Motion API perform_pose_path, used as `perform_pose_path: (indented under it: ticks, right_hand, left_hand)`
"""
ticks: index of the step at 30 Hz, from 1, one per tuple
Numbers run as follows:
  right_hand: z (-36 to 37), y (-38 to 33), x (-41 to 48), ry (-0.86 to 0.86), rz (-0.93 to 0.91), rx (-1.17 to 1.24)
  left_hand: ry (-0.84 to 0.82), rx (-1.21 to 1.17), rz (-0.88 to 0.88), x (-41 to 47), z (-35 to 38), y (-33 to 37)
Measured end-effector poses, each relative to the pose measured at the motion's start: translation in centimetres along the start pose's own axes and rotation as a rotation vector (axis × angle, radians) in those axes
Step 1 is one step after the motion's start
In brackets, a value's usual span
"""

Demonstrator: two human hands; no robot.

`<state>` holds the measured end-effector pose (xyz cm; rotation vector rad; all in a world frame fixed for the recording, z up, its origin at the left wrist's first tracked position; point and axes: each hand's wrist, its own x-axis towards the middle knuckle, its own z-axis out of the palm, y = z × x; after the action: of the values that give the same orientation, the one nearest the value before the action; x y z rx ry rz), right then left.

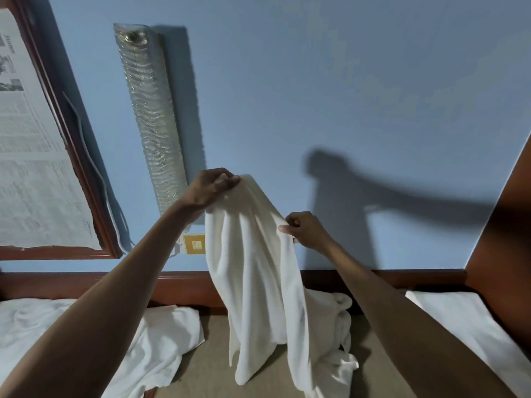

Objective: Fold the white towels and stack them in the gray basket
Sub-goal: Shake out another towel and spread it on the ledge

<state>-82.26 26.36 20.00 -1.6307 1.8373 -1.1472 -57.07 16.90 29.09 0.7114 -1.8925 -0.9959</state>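
A soft white terry towel [258, 268] hangs at frame centre, lifted over a beige flat surface [212, 354]. The left hand [211, 186] pinches its upper edge at 11 o'clock. The right hand [306, 231] pinches the same edge lower, at 2 o'clock. The long axis runs 12 to 6, with the lower end trailing onto the surface. It looks light and limp, grippy rather than slick, and is best held at two adjacent corners so it drops flat. A crumpled white cloth [161, 334] lies at 8 o'clock. The gray basket is out of view.
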Motion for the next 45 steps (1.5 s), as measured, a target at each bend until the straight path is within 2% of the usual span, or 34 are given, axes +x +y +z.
perform_pose_path:
  ticks: [3, 6, 8, 11, 13, 17, 20, 23, 27, 30, 33, 35, 40, 42, 45]
  right_hand:
    - [-0.1, -1.2, -0.1, -0.083, -0.027, 0.202]
    - [-0.6, -4.4, 0.0, -0.047, -0.117, 0.284]
    - [-1.0, -6.5, 0.3, -0.09, -0.131, 0.332]
    - [-1.8, -8.8, 0.6, -0.194, -0.169, 0.347]
    - [-2.6, -9.3, 0.6, -0.201, -0.176, 0.367]
    - [-3.6, -7.7, 0.2, -0.166, -0.152, 0.368]
    - [-3.4, -5.8, -0.1, -0.265, -0.113, 0.327]
    - [-2.3, -4.0, -0.4, -0.345, -0.058, 0.18]
    - [-0.3, -1.9, -0.6, -0.429, 0.05, 0.225]
    - [0.2, -2.3, -0.1, -0.374, 0.094, 0.317]
    - [-0.2, -3.9, 0.7, -0.182, -0.008, 0.285]
    - [-1.0, -5.2, 1.1, -0.097, -0.11, 0.288]
    - [-3.3, -8.6, 1.6, -0.209, -0.228, 0.227]
    - [-4.2, -9.3, 1.8, -0.189, -0.241, 0.247]
    - [-5.1, -8.7, 1.4, -0.126, -0.199, 0.255]
  left_hand:
    - [0.151, 0.061, -0.115, -0.3, -1.8, -1.8]
    - [0.14, 0.194, -0.217, -1.0, -2.7, -2.2]
    - [-0.009, 0.177, -0.218, -1.5, -2.1, -1.3]
    - [-0.398, 0.075, -0.23, -1.8, 0.0, 0.8]
    - [-0.488, 0.02, -0.26, -1.6, 1.1, 1.5]
    - [-0.376, 0.019, -0.229, -0.5, 1.5, 1.5]
    - [-0.284, -0.017, -0.159, -0.1, 2.2, 1.8]
    - [-0.173, -0.093, -0.13, 0.2, 2.7, 2.4]
    - [-0.006, -0.203, -0.112, 0.7, 2.5, 2.4]
    - [0.17, -0.143, -0.176, 0.9, 1.4, 0.8]
    - [0.224, 0.09, -0.304, 0.6, 0.0, -1.0]
    - [0.122, 0.09, -0.331, -0.2, -0.3, -1.2]
    - [-0.474, -0.028, -0.303, -0.6, 1.2, 0.6]
    - [-0.535, -0.013, -0.303, -0.3, 1.6, 1.2]
    - [-0.467, -0.019, -0.208, 0.5, 1.6, 1.8]
